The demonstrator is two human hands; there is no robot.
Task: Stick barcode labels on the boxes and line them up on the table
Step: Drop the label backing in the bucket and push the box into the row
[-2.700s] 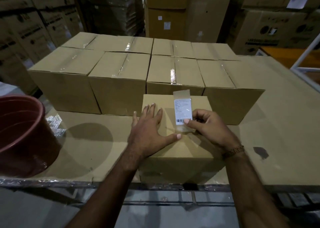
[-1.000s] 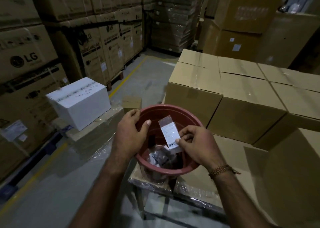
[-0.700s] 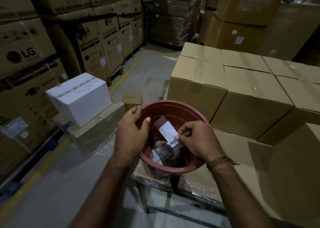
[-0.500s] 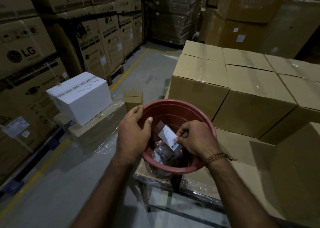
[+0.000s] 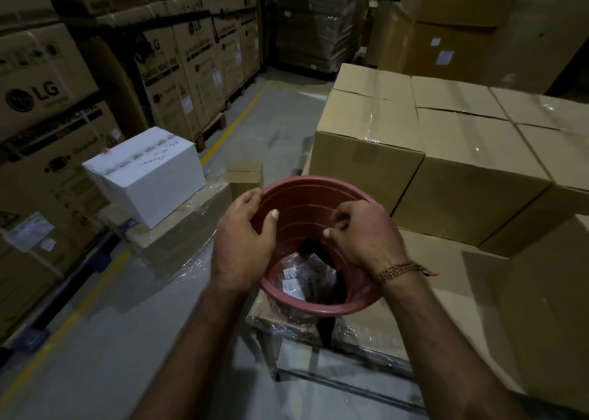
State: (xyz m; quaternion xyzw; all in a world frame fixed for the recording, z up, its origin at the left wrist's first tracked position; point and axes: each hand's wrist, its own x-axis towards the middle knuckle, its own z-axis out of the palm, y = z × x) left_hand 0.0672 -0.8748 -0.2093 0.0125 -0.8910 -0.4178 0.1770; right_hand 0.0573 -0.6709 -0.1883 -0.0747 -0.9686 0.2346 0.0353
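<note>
A red plastic bucket (image 5: pixel 318 187) stands at the table's left corner, with several label scraps and backing papers (image 5: pixel 296 279) in its bottom. My left hand (image 5: pixel 245 244) grips the bucket's left rim, thumb inside and fingers outside. My right hand (image 5: pixel 363 234) hovers over the bucket's mouth with loosely curled fingers and nothing visible in them. Taped brown boxes (image 5: pixel 366 152) stand in rows on the cardboard-covered table (image 5: pixel 427 254), to the right of the bucket. One more brown box (image 5: pixel 541 308) sits nearer, at the right edge.
A white box (image 5: pixel 143 171) rests on a shrink-wrapped stack to the left, with a small brown box (image 5: pixel 245 172) beside it. Tall stacks of LG cartons (image 5: pixel 41 107) line the left side. A grey floor aisle with a yellow line (image 5: pixel 236 123) runs away ahead.
I turned from the box to the bucket at the left. The white strip my right hand held over the bucket has left its fingers. My left hand stays on the rim.
</note>
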